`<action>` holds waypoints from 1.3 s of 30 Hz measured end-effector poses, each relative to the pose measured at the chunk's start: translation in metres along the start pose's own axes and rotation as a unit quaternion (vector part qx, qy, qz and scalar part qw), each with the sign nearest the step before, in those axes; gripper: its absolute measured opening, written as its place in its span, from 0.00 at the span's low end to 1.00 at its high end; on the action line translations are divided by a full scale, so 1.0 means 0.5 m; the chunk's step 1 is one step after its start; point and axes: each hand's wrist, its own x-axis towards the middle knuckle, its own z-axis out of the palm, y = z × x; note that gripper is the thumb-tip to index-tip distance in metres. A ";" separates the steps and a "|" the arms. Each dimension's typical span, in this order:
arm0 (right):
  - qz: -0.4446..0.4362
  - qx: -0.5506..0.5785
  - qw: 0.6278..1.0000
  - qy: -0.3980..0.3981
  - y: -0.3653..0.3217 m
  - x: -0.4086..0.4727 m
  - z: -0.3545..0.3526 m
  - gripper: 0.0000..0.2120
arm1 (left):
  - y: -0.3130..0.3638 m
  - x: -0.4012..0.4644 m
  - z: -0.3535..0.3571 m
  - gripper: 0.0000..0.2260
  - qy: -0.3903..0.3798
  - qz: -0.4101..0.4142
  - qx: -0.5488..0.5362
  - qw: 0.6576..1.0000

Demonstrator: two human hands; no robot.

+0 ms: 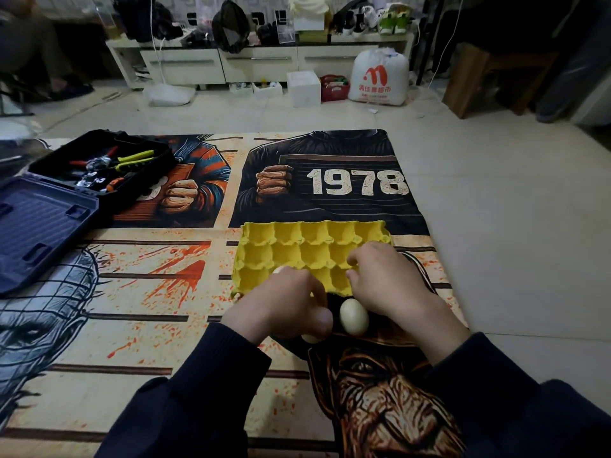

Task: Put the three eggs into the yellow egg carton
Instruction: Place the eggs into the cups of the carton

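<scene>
The yellow egg carton (284, 256) lies open on the printed mat, and all the cups I can see are empty. One pale egg (353, 317) rests on the mat just in front of the carton, between my hands. My left hand (284, 309) is curled at the carton's near edge. The tip of a second egg (277, 270) shows beyond its fingers, and part of a third egg (311, 338) shows under its thumb. My right hand (388, 285) rests on the carton's near right corner with bent fingers; no egg shows in it.
An open dark-blue tool case (76, 193) with pliers and bits sits at the mat's far left. The mat (148, 309) ends on tiled floor (512, 226) to the right. Far off stand a white low cabinet (258, 64), boxes and a white shopping bag (378, 77).
</scene>
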 end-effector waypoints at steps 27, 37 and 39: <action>-0.003 -0.017 0.999 0.029 -0.009 -0.004 -0.005 0.08 | -0.027 0.034 0.010 0.19 0.219 -0.021 0.031 0.975; 0.031 -0.087 0.987 -0.129 -0.018 -0.022 -0.006 0.22 | -0.045 0.030 -0.013 0.14 0.241 -0.082 0.010 0.967; 0.031 -0.085 0.985 -0.149 -0.018 -0.021 -0.007 0.23 | -0.046 0.030 -0.013 0.14 0.239 -0.083 0.014 0.967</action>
